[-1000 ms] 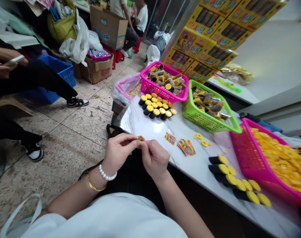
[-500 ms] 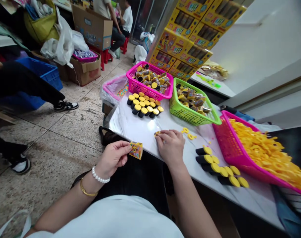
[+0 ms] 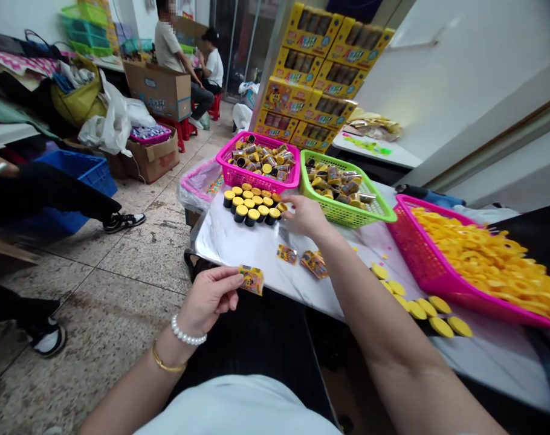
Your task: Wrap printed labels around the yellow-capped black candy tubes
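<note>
My left hand (image 3: 211, 296) pinches a small yellow printed sticker (image 3: 251, 279) just off the near edge of the white table (image 3: 239, 244). My right hand (image 3: 305, 216) reaches across the table to a cluster of black tubes with yellow caps (image 3: 252, 206); its fingers curl at the cluster's right end, touching a tube. More stickers (image 3: 313, 263) lie on the table under my right forearm. A row of yellow-capped tubes (image 3: 420, 308) lies on its side nearer to me on the right.
A pink basket (image 3: 257, 177) and a green basket (image 3: 347, 211) hold labelled tubes. A larger pink basket (image 3: 438, 278) holds yellow rings. Yellow cartons (image 3: 311, 72) are stacked behind. A seated person's legs (image 3: 61, 193) and a blue crate (image 3: 80, 175) are at left; two people (image 3: 184, 54) sit far back.
My right hand left the stickers and stretched forward to the upright capped tubes. My left hand kept the sticker and stayed near the table edge. The camera tilted up.
</note>
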A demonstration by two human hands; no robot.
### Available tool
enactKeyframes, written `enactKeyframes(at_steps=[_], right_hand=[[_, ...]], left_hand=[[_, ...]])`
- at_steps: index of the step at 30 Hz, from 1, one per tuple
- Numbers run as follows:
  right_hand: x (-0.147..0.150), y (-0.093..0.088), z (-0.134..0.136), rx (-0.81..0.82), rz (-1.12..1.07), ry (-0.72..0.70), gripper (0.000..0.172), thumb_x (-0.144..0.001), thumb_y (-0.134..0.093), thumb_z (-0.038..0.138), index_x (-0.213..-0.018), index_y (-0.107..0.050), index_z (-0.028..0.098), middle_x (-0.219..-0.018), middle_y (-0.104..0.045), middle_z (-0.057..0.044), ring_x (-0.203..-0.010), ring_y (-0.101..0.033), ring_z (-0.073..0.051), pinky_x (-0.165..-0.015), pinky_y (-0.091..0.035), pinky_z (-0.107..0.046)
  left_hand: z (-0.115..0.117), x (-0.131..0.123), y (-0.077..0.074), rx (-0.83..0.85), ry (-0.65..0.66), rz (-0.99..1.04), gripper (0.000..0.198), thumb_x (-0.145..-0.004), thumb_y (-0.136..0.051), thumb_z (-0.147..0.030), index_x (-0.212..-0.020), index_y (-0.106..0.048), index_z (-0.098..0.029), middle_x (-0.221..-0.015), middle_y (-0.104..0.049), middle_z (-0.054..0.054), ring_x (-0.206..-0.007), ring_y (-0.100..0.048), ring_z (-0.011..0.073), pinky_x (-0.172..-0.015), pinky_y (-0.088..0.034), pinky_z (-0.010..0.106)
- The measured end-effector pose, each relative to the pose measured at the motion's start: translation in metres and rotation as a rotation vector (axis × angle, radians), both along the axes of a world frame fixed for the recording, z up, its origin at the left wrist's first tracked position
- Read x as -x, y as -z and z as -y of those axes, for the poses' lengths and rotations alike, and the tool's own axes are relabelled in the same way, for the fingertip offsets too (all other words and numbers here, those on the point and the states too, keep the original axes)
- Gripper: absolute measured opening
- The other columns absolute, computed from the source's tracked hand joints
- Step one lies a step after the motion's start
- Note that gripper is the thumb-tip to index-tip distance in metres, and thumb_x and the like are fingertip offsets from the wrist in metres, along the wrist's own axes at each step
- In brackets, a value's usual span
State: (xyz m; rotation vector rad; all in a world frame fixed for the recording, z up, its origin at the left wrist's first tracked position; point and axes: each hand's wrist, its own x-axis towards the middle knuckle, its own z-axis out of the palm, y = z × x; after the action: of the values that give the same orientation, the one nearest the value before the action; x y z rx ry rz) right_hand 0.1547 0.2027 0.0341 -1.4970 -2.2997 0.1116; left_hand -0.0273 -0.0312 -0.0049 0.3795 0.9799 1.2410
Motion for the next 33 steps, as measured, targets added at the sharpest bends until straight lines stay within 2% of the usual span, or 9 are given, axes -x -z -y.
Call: enactKeyframes(at_steps=[3,5,8,10,12,16,23,28,33], right_hand=[[0.003,0.004,-0.008,0.037,0.001,0.047,0.019,-0.076,-0.068,0.017,-0.095,-0.073,0.017,-0.086,-0.076,-0.008,-0.079,-0.069,-0.024,-0.08,-0.054,-0.037],[-0.002,0.001,0.003,-0.022,-0.089,0.112,0.026,-0.074,-0.07,0.021,-0.099,-0.07,0.015,-0.085,-0.074,-0.009,-0.076,-0.068,-0.024,-0.079,-0.054,-0.04],[-0.011,-0.013,0.041,-0.012,-0.519,0.074,0.045,-0.072,-0.075,0.028,-0.114,-0.067,0.017,-0.088,-0.073,-0.006,-0.073,-0.067,-0.022,-0.077,-0.056,-0.04],[-0.013,-0.022,0.076,0.238,-0.84,-0.1,0.038,-0.075,-0.075,0.035,-0.11,-0.07,0.02,-0.088,-0.073,-0.004,-0.072,-0.068,-0.019,-0.074,-0.057,-0.038],[-0.009,-0.026,0.109,0.487,-1.021,-0.206,0.031,-0.075,-0.076,0.036,-0.103,-0.074,0.022,-0.089,-0.075,-0.004,-0.072,-0.068,-0.018,-0.074,-0.057,-0.036],[0.006,-0.016,0.144,0.707,-1.105,-0.234,0.026,-0.072,-0.082,0.035,-0.094,-0.079,0.023,-0.085,-0.076,-0.002,-0.077,-0.068,-0.017,-0.08,-0.055,-0.034],[0.015,-0.001,0.146,0.563,-1.043,-0.156,0.03,-0.075,-0.081,0.043,-0.094,-0.075,0.021,-0.088,-0.076,-0.003,-0.082,-0.07,-0.018,-0.081,-0.056,-0.033],[0.02,0.001,0.166,0.482,-1.06,-0.21,0.026,-0.083,-0.076,0.04,-0.1,-0.067,0.022,-0.11,-0.076,-0.007,-0.098,-0.073,-0.021,-0.09,-0.059,-0.035],[0.023,0.011,0.172,0.399,-1.117,-0.234,0.025,-0.088,-0.072,0.043,-0.101,-0.06,0.026,-0.098,-0.077,-0.005,-0.086,-0.074,-0.019,-0.084,-0.063,-0.037]], left_hand=[[-0.001,0.006,-0.004,0.003,-0.035,0.085,0.035,-0.059,-0.091,-0.028,-0.077,-0.066,-0.01,-0.061,-0.069,0.002,-0.037,-0.051,0.0038,-0.03,-0.014,0.011],[-0.003,0.013,-0.007,0.011,-0.058,0.126,0.027,-0.066,-0.087,-0.021,-0.076,-0.065,-0.01,-0.071,-0.073,0.005,-0.038,-0.051,0.0022,-0.029,-0.016,0.01],[-0.01,0.019,-0.009,0.022,-0.074,0.166,0.015,-0.075,-0.078,-0.014,-0.082,-0.066,-0.009,-0.08,-0.075,0.007,-0.038,-0.048,0.0001,-0.028,-0.018,0.01],[-0.016,0.019,-0.011,0.021,-0.092,0.195,0.011,-0.078,-0.075,-0.011,-0.082,-0.065,-0.009,-0.076,-0.073,0.005,-0.037,-0.047,0.0001,-0.028,-0.02,0.009],[-0.021,0.016,-0.012,0.019,-0.101,0.22,0.01,-0.08,-0.073,-0.009,-0.079,-0.064,-0.01,-0.067,-0.068,0.001,-0.036,-0.046,0.0003,-0.028,-0.023,0.008],[-0.024,0.007,-0.015,0.003,-0.08,0.261,0.012,-0.079,-0.074,-0.01,-0.077,-0.063,-0.01,-0.062,-0.063,-0.001,-0.034,-0.043,-0.0004,-0.027,-0.022,0.008],[-0.025,0.005,-0.011,-0.036,-0.117,0.313,0.023,-0.071,-0.082,-0.012,-0.076,-0.06,-0.012,-0.062,-0.062,-0.002,-0.034,-0.042,0.0,-0.027,-0.021,0.009],[-0.028,0.003,-0.012,-0.054,-0.141,0.332,0.021,-0.069,-0.083,-0.014,-0.078,-0.064,-0.01,-0.068,-0.066,0.0,-0.037,-0.042,-0.001,-0.029,-0.021,0.008],[-0.025,-0.003,-0.009,-0.048,-0.128,0.27,0.03,-0.063,-0.088,-0.02,-0.081,-0.067,-0.01,-0.067,-0.065,-0.001,-0.038,-0.043,0.0,-0.029,-0.016,0.01]])
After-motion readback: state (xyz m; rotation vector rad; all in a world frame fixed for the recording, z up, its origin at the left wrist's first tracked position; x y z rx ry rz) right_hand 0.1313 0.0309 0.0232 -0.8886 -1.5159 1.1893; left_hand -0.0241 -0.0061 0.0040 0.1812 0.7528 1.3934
